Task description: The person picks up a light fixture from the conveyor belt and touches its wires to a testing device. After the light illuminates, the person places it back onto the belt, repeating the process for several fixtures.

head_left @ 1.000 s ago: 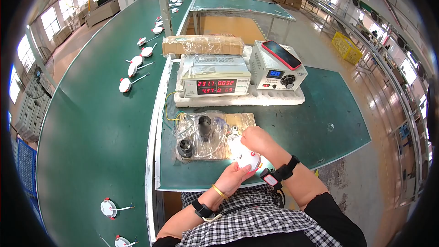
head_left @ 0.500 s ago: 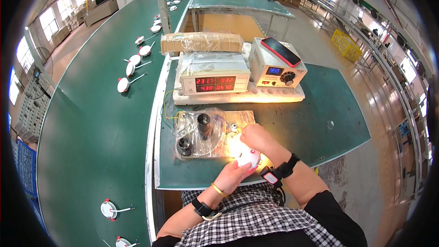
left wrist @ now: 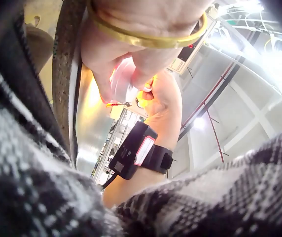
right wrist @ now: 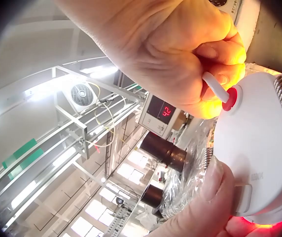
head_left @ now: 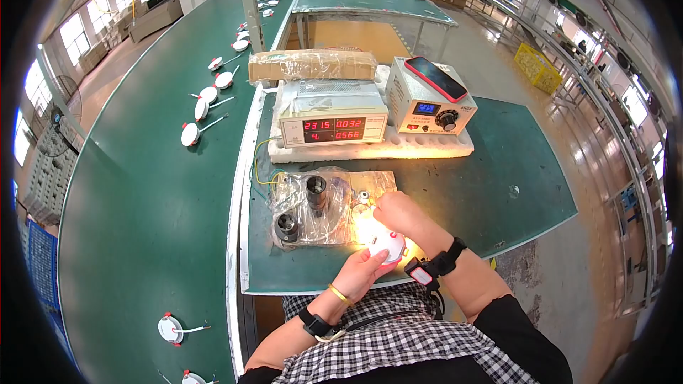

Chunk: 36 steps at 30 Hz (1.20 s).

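Observation:
A round white downlight point(head_left: 388, 247) with spring clips glows warm over the front of a wooden test board point(head_left: 383, 183). My left hand point(head_left: 358, 276) grips its rim, the thumb lying on the white back in the right wrist view. Fingers of my right hand point(head_left: 400, 215) are curled tightly round the lamp's short white cable point(right wrist: 216, 88), just beyond its red grommet point(right wrist: 230, 99). The cable's far end is hidden in that fist and the glare. Two black cylindrical sockets point(head_left: 316, 190) stand on the plastic-wrapped left part of the board.
A power meter point(head_left: 334, 128) with red digits and a voltage regulator point(head_left: 432, 110) bearing a phone point(head_left: 435, 78) sit on white foam behind the board. To the left, a green conveyor belt point(head_left: 149, 220) carries several downlights point(head_left: 171, 328). A taped carton point(head_left: 313, 66) lies atop the meter.
The lamp's light has turned from white to warm yellow, and the meter's digits have changed. Both hands stay almost where they were, still holding lamp and cable.

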Available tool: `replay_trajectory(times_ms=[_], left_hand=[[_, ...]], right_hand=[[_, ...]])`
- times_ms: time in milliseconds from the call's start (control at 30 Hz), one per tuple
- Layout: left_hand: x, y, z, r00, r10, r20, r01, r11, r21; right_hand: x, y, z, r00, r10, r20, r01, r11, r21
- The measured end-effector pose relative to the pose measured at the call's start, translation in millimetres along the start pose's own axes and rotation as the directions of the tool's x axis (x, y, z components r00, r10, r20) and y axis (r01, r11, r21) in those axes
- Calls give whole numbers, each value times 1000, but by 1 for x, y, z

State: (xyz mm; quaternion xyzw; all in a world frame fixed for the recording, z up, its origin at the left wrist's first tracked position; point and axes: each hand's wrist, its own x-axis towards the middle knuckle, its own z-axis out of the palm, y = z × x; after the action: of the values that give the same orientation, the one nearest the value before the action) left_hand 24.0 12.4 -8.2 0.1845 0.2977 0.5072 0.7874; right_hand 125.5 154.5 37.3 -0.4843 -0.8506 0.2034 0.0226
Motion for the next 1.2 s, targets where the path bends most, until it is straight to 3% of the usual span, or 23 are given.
replay_trajectory(times_ms=[767, 967, 1200], left_hand=[[-2, 5, 6, 999, -29, -39, 30, 1000, 9], [0, 3, -2, 998, -55, 22, 57, 992, -115], [1, 1, -2, 999, -51, 4, 51, 998, -33]], right_hand=[[-1, 0, -1, 1000, -6, 12, 6, 1000, 8], [1, -2, 0, 1000, 9, 13, -9, 1000, 23], [-2, -4, -4, 999, 37, 16, -38, 999, 29]])
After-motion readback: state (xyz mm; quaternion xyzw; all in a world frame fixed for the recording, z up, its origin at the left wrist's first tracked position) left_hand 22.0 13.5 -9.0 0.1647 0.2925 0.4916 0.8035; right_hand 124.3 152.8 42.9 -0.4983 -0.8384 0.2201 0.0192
